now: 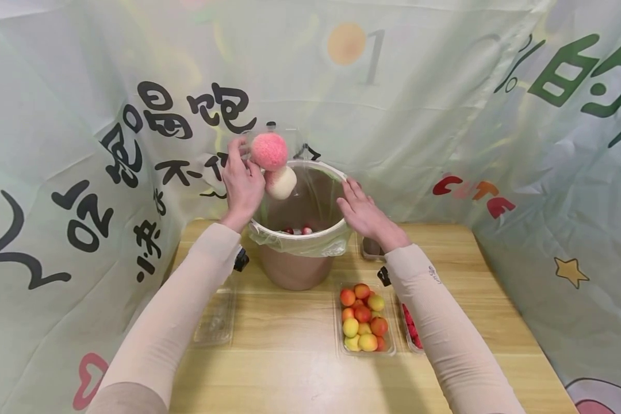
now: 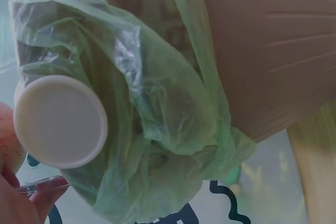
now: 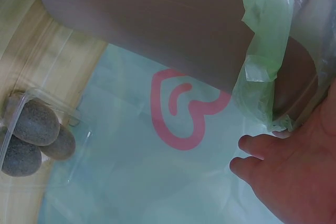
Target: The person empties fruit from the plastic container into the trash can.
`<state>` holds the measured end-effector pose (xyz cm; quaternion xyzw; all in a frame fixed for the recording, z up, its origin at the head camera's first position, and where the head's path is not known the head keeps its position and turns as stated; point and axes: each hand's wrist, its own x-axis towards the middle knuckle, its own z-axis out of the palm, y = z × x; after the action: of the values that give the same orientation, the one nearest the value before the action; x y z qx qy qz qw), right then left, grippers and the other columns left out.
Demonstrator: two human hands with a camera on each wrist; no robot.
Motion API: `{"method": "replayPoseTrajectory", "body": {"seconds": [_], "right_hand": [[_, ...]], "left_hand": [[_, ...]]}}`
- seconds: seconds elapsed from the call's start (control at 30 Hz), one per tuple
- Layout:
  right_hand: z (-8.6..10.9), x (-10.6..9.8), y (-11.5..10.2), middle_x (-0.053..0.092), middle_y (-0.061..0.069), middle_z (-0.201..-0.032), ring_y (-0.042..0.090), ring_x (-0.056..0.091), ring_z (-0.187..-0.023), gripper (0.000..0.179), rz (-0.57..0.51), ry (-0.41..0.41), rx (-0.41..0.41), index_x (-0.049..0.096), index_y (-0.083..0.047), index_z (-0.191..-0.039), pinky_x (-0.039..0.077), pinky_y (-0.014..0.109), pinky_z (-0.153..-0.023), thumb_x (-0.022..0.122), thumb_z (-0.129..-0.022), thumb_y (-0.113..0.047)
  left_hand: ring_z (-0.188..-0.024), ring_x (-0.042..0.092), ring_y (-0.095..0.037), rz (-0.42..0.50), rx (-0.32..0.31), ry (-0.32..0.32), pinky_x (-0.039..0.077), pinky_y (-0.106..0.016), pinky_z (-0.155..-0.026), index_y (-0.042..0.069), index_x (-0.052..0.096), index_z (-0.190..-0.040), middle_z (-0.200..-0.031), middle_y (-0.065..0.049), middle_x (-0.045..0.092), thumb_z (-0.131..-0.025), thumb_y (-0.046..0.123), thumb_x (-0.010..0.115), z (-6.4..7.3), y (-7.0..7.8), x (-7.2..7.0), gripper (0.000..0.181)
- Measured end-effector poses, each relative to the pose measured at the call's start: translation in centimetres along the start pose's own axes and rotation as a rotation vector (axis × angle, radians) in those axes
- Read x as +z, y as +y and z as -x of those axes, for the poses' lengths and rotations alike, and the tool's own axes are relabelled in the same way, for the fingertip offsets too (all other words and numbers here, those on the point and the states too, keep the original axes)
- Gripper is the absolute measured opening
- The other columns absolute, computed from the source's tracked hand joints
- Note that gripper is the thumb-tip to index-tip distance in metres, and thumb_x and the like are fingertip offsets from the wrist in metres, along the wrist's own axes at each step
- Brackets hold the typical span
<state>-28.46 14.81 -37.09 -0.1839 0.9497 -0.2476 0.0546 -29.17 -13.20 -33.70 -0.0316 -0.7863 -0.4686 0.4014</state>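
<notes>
A brown bin [image 1: 296, 270] with a white rim stands at the table's back, lined with a thin green bag [image 1: 327, 246]. Above its left rim my left hand [image 1: 244, 185] grips the edge of a transparent plastic box [image 2: 43, 183], tilted over the opening. A fuzzy pink ball-shaped fruit [image 1: 269, 150] and a cream one with a pink blush [image 1: 282, 184], both peach-like, are at the box beside my fingers. My right hand [image 1: 364, 214] rests against the bin's right rim, fingers extended. Small reddish round things [image 1: 306, 230] show inside the bin.
In front of the bin, a transparent tray holds orange and yellow apricot-like fruits [image 1: 363, 314]. Red fruits [image 1: 411, 328] sit beside it, partly behind my right sleeve. Brown kiwi-like fruits [image 3: 35, 123] lie in another box right of the bin. A transparent box [image 1: 214, 319] stands at left.
</notes>
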Motion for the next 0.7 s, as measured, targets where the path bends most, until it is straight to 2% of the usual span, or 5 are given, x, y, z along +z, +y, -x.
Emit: {"method": "replayPoseTrajectory", "body": {"seconds": [0.23, 0.43, 0.57, 0.7], "right_hand": [[-0.1, 0.1, 0.0, -0.006, 0.013, -0.179, 0.033, -0.001, -0.166, 0.071, 0.006, -0.003, -0.005, 0.002, -0.006, -0.170, 0.008, 0.060, -0.133, 0.021, -0.113, -0.045], [-0.1, 0.1, 0.0, -0.005, 0.014, -0.179, 0.033, -0.001, -0.166, 0.071, 0.012, 0.003, -0.008, 0.002, -0.006, -0.170, 0.008, 0.061, -0.133, 0.021, -0.113, -0.045], [-0.1, 0.1, -0.1, -0.005, 0.014, -0.179, 0.033, -0.001, -0.166, 0.071, 0.019, -0.002, -0.011, 0.002, -0.006, -0.169, 0.009, 0.061, -0.133, 0.021, -0.113, -0.044], [0.0, 0.0, -0.1, -0.006, 0.016, -0.178, 0.035, -0.001, -0.166, 0.070, 0.028, 0.000, -0.016, 0.001, -0.004, -0.169, 0.009, 0.061, -0.133, 0.020, -0.113, -0.041]], "left_hand": [[-0.118, 0.064, -0.045, -0.003, -0.019, 0.013, 0.050, -0.055, -0.103, 0.002, 0.052, -0.137, -0.128, -0.025, 0.068, -0.096, -0.006, 0.050, -0.1, 0.1, 0.0, 0.042], [-0.113, 0.062, -0.047, -0.050, -0.035, -0.052, 0.050, -0.055, -0.102, 0.004, 0.049, -0.141, -0.128, -0.026, 0.064, -0.097, -0.005, 0.048, 0.1, -0.5, -0.2, 0.045], [-0.109, 0.063, -0.047, -0.034, -0.040, -0.014, 0.052, -0.055, -0.098, 0.002, 0.048, -0.140, -0.123, -0.029, 0.065, -0.097, -0.006, 0.048, 0.1, -1.0, -0.4, 0.044], [-0.108, 0.064, -0.047, -0.014, -0.021, 0.001, 0.053, -0.056, -0.097, -0.001, 0.049, -0.138, -0.121, -0.030, 0.066, -0.096, -0.006, 0.048, -0.3, -0.7, -0.4, 0.043]]}}
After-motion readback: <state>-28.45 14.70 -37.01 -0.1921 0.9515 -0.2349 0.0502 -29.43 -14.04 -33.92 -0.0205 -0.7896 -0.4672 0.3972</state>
